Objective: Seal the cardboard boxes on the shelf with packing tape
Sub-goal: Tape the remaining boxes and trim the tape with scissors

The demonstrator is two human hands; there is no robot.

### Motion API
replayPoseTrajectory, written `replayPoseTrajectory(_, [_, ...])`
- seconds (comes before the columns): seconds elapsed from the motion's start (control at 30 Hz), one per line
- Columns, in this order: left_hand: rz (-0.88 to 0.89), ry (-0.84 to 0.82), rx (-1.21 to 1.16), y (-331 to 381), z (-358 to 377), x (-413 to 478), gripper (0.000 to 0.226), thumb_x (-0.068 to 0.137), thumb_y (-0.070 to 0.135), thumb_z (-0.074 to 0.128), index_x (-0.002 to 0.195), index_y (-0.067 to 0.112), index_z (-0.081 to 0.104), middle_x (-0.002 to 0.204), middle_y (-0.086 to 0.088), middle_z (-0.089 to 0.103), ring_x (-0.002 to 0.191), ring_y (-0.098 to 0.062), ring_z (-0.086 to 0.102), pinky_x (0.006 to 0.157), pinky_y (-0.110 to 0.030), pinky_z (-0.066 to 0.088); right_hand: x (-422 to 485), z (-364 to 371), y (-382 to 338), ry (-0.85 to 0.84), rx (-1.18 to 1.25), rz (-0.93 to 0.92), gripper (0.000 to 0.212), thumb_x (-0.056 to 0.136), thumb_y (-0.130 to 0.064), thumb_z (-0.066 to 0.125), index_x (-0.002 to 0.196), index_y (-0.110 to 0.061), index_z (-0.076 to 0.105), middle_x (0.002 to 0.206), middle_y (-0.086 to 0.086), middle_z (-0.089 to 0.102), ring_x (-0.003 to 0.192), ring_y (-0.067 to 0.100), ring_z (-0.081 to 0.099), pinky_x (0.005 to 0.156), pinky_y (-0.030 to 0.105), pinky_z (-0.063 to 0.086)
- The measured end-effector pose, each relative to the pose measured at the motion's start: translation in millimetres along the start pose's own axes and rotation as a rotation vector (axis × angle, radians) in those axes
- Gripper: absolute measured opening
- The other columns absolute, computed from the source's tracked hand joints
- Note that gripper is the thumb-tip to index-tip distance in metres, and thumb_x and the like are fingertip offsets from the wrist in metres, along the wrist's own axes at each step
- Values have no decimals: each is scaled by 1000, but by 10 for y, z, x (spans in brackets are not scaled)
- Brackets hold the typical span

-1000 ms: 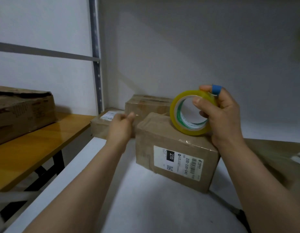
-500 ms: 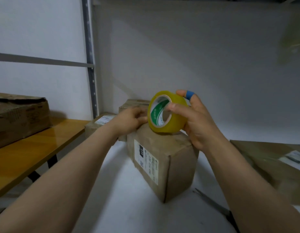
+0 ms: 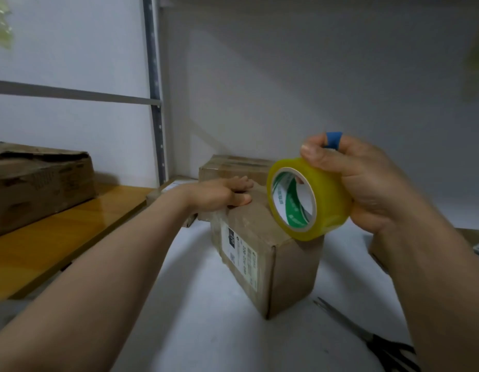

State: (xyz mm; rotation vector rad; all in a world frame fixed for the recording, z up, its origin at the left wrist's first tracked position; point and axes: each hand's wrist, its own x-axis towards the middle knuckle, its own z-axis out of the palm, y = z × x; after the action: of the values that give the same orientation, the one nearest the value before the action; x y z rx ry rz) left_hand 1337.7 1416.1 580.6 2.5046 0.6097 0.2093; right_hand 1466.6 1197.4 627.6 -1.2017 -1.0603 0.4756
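On the top of a labelled cardboard box (image 3: 286, 264), a roll of yellow packing tape (image 3: 321, 200) is gripped on edge by the right hand (image 3: 367, 189), whose fingers are curled round its rim. The box's far left edge is pressed by the left hand (image 3: 219, 193), laid flat with fingers straight. The box is set on a white shelf (image 3: 206, 331), with 2 further boxes (image 3: 233, 167) behind and scissors (image 3: 388, 347) nearby.

forearms (image 3: 112, 269): bare | right grip (image 3: 367, 183): blue band (image 3: 333, 140), perhaps tape, round one finger
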Motion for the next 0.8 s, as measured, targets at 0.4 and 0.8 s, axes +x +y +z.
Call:
replayPoseTrajectory(0.4, [-134, -8, -110, -16, -63, 70, 85, 82, 89, 38, 149, 37, 47, 155, 17, 35, 148, -12, 28, 121, -34, 14, -583, -398, 60, -3, -98, 165, 32, 62, -29, 76, 88, -17, 62, 75, 5, 68, 62, 19, 65, 54, 31, 55])
replayPoseTrajectory(0.8, [-100, 57, 411, 393, 203, -78, 49, 108, 45, 28, 151, 25, 42, 167, 2, 20, 156, -20, -5, 121, -56, -11, -909, -378, 729, 85, -75, 313, 27, 92, -18, 67, 100, -43, 76, 100, 13, 75, 78, 32, 74, 71, 44, 61])
